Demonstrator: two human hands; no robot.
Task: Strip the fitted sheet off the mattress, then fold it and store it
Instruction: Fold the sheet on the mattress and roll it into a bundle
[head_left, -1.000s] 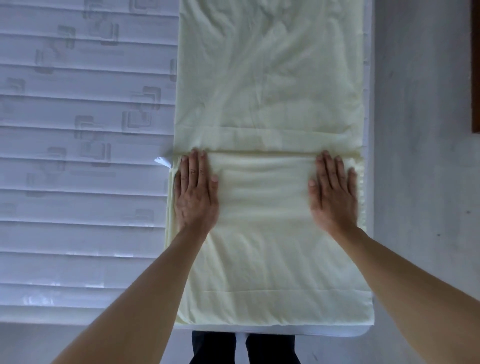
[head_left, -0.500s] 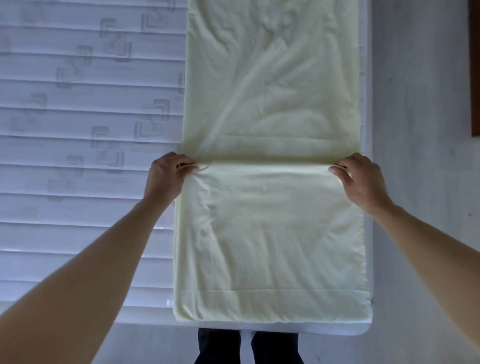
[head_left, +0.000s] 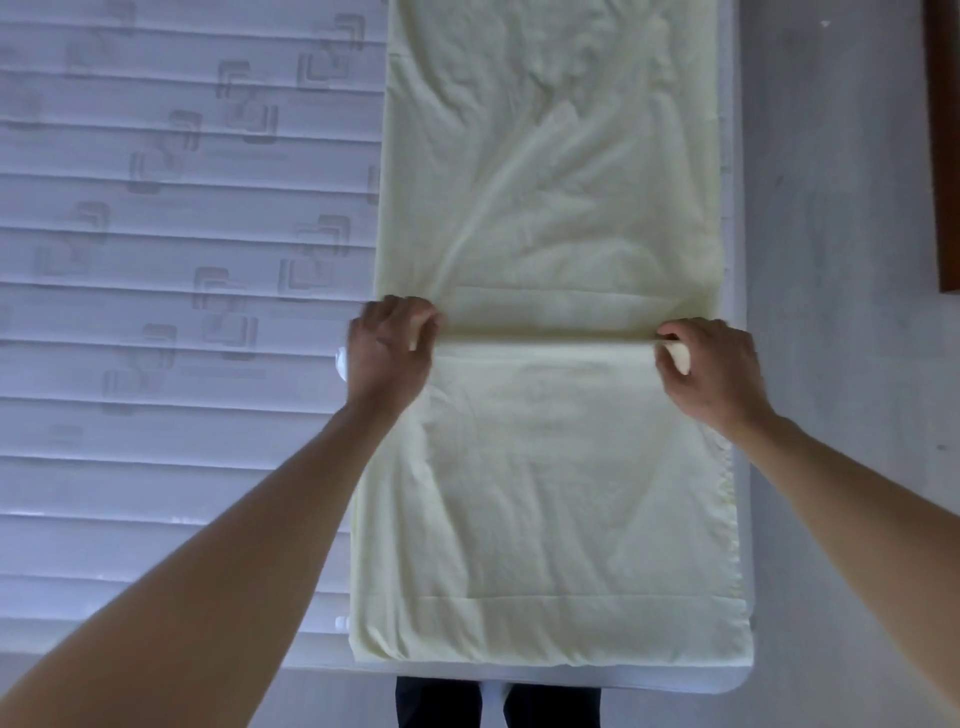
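A pale yellow fitted sheet (head_left: 550, 208) lies folded into a long strip along the right side of the bare white quilted mattress (head_left: 182, 312). Its near part is doubled over, with the fold's far edge running across at mid frame. My left hand (head_left: 387, 358) grips the left end of that edge, fingers curled round the cloth. My right hand (head_left: 709, 371) pinches the right end, a bit of cloth showing between thumb and fingers. Both arms reach in from the bottom corners.
The mattress's right edge (head_left: 735, 260) borders a grey floor (head_left: 831, 260). A dark brown piece of furniture (head_left: 943, 156) stands at the far right. My dark trouser legs (head_left: 441, 701) show below the mattress's near edge.
A second ago both hands lay flat on the folded cloth. They moved outward to the fold's far edge ends and closed on it; the edge now looks slightly lifted and rolled.
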